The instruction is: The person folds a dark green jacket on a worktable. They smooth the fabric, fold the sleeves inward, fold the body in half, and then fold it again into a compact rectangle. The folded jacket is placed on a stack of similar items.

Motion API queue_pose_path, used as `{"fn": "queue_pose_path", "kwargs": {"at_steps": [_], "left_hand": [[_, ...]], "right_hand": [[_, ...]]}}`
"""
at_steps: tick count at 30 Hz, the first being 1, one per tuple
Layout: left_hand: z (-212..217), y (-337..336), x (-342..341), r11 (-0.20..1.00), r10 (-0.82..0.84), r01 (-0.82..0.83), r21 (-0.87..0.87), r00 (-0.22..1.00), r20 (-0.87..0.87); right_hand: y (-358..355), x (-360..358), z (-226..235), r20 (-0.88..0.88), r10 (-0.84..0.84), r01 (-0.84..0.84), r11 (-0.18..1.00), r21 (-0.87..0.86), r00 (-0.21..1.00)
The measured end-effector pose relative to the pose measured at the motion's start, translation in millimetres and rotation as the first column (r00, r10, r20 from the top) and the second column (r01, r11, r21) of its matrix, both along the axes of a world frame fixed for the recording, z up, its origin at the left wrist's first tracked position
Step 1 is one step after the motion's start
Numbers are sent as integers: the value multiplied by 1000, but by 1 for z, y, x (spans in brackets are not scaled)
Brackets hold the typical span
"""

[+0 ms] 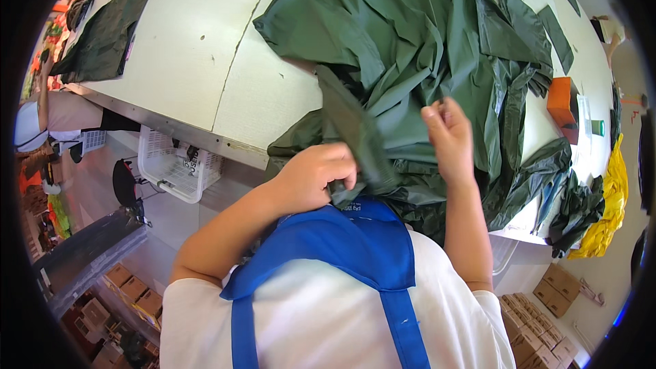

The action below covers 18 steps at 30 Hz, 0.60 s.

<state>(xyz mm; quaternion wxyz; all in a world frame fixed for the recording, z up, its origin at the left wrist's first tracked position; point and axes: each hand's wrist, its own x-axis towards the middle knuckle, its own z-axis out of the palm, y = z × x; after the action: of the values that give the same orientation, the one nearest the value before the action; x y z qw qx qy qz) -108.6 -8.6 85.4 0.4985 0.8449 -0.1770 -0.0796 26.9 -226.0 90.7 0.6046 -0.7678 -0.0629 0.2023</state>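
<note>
A large dark green rainwear garment (410, 41) lies crumpled on the white worktable (184, 41), part of it hanging over the near edge. My left hand (316, 176) is closed on a long fold of this green fabric, pulling it toward my chest. Further right, my right hand (447, 133) pinches another edge of the same garment between its fingertips, just above the table's front edge. A blue apron over a white shirt fills the lower middle of the view.
A flat dark green piece (102, 31) lies at the table's far left. An orange box (564, 99) sits at the right, near more green pieces (570, 201) and yellow fabric (605, 215). A white plastic basket (174, 167) stands under the table; cardboard boxes (540, 328) are on the floor.
</note>
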Motion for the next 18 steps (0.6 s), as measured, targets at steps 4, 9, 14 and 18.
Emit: {"fn": "queue_pose_path", "kwargs": {"at_steps": [4, 9, 14, 18], "left_hand": [[-62, 23, -27, 968, -157, 58, -245, 898, -410], [-52, 38, 10, 336, -77, -788, -517, 524, -848], [-101, 50, 61, 140, -80, -902, -409, 402, -912], [-33, 66, 67, 72, 383, -673, -736, 700, -603]], "right_hand": [[12, -27, -50, -42, 303, -305, 951, -57, 952], [35, -66, -42, -63, 540, -543, 839, -39, 839], [43, -79, -20, -67, 808, -806, 589, 53, 586], [23, -48, -14, 110, 644, -645, 763, -31, 757]]}}
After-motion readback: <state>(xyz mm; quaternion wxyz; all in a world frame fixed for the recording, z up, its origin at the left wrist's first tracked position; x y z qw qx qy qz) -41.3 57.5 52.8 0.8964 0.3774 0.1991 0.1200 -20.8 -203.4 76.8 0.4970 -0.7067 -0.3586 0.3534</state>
